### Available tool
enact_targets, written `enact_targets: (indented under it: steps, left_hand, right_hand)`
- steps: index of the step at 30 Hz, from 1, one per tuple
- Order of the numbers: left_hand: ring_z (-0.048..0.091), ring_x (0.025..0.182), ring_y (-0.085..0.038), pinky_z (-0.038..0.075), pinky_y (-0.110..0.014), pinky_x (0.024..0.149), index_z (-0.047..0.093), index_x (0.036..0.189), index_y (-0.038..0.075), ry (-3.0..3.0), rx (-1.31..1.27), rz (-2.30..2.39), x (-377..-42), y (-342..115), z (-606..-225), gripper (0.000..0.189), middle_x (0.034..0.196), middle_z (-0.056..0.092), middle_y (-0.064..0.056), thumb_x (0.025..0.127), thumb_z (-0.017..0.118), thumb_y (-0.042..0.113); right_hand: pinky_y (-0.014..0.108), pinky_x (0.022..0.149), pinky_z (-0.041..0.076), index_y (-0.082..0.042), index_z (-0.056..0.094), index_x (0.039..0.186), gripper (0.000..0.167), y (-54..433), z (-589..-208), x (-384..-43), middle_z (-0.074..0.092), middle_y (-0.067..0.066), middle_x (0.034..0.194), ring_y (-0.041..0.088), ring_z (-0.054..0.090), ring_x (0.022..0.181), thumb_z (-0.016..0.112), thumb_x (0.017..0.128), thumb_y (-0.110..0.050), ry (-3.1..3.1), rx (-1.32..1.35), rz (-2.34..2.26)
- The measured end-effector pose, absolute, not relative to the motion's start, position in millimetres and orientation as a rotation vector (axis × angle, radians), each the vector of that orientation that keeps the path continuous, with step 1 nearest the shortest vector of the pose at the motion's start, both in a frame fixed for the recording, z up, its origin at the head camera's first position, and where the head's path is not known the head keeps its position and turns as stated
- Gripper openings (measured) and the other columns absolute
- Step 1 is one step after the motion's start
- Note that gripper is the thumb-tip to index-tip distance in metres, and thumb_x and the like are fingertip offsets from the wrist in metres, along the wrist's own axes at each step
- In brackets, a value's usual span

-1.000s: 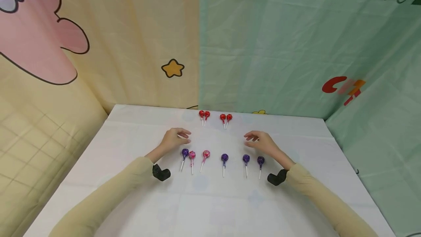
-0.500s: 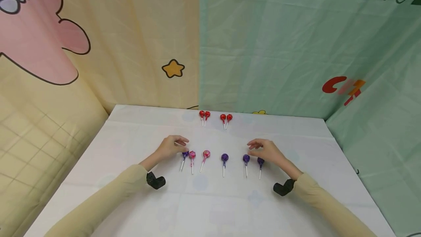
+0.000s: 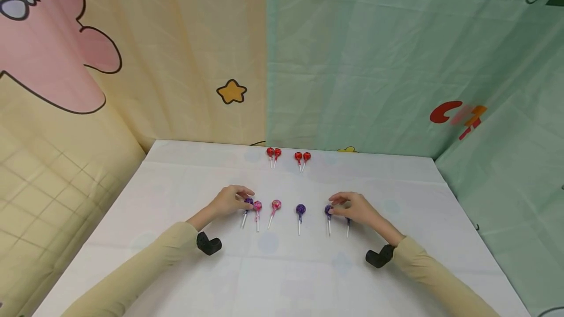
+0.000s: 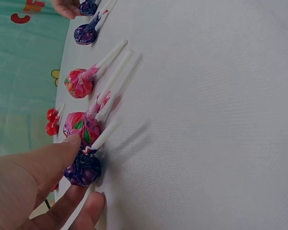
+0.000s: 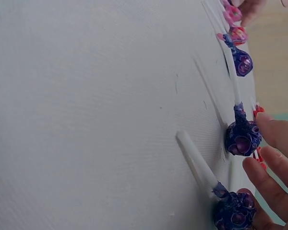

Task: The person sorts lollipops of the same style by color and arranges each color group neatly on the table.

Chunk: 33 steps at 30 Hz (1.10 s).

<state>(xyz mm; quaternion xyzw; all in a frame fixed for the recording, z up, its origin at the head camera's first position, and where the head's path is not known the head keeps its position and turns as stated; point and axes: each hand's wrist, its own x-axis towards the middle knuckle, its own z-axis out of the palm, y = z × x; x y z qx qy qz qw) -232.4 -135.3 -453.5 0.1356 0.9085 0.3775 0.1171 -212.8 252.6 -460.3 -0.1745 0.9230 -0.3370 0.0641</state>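
Wrapped lollipops lie in a row across the table. At its left end, my left hand (image 3: 229, 200) pinches a purple lollipop (image 4: 82, 168) by its ball between thumb and fingers. A pink lollipop (image 4: 81, 128) sits right against that one, partly behind my thumb. A second pink lollipop (image 3: 276, 205) and another purple lollipop (image 3: 300, 209) lie in the middle. My right hand (image 3: 354, 208) has its thumb and index finger around the ball of a purple lollipop (image 5: 243, 138). The rightmost purple lollipop (image 5: 234, 212) lies under that hand, its ball hidden in the head view.
Two pairs of red lollipops, a left pair (image 3: 273, 152) and a right pair (image 3: 302, 156), lie near the far edge of the white table (image 3: 282, 278). A printed curtain (image 3: 352, 62) hangs behind. Black wrist mounts sit on both forearms.
Both hands have come down and nearer, from above the row onto the purple lollipops. The right hand's thumb and index finger have closed in on one ball. The red lollipops stay put.
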Motion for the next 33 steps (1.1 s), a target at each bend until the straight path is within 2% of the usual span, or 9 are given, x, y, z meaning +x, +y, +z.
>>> enact_targets:
  steps: [7,19,26,33]
  left_hand:
    - [0.064,0.093,-0.02,0.052,-0.036,0.081,0.071,0.111,0.005,2.693,0.375,1.078,-231.1,-136.0,-456.3,0.032,0.111,0.071,-0.011,0.082,0.076,0.017]
    - [0.064,0.083,-0.014,0.049,-0.03,0.072,0.073,0.107,0.006,2.73,0.389,1.089,-228.3,-137.8,-458.9,0.031,0.106,0.073,-0.009,0.08,0.078,0.019]
    - [0.061,0.078,-0.012,0.045,-0.025,0.066,0.074,0.106,0.009,2.748,0.307,1.079,-224.3,-135.2,-458.6,0.03,0.106,0.073,-0.008,0.079,0.078,0.022]
    - [0.053,0.077,-0.014,0.039,-0.026,0.066,0.075,0.105,0.013,2.782,0.256,1.017,-222.7,-132.9,-456.9,0.03,0.095,0.071,-0.005,0.077,0.08,0.024]
  right_hand:
    - [0.029,0.078,0.049,-0.007,0.069,0.112,0.031,250.1,-464.6,-210.6,0.07,0.004,0.102,0.016,0.06,0.092,0.073,0.085,-0.022,2.763,-0.554,-0.965]
    - [0.026,0.071,0.044,-0.007,0.071,0.11,0.031,246.1,-467.2,-212.0,0.071,0.003,0.099,0.011,0.054,0.083,0.073,0.085,-0.025,2.769,-0.545,-0.948]
    - [0.025,0.071,0.046,-0.006,0.071,0.109,0.031,248.0,-464.5,-209.4,0.072,0.006,0.102,0.012,0.057,0.084,0.073,0.084,-0.024,2.77,-0.54,-0.95]
    - [0.024,0.068,0.045,-0.006,0.071,0.109,0.029,248.2,-463.8,-206.5,0.072,0.006,0.099,0.01,0.056,0.08,0.072,0.086,-0.023,2.758,-0.547,-0.961]
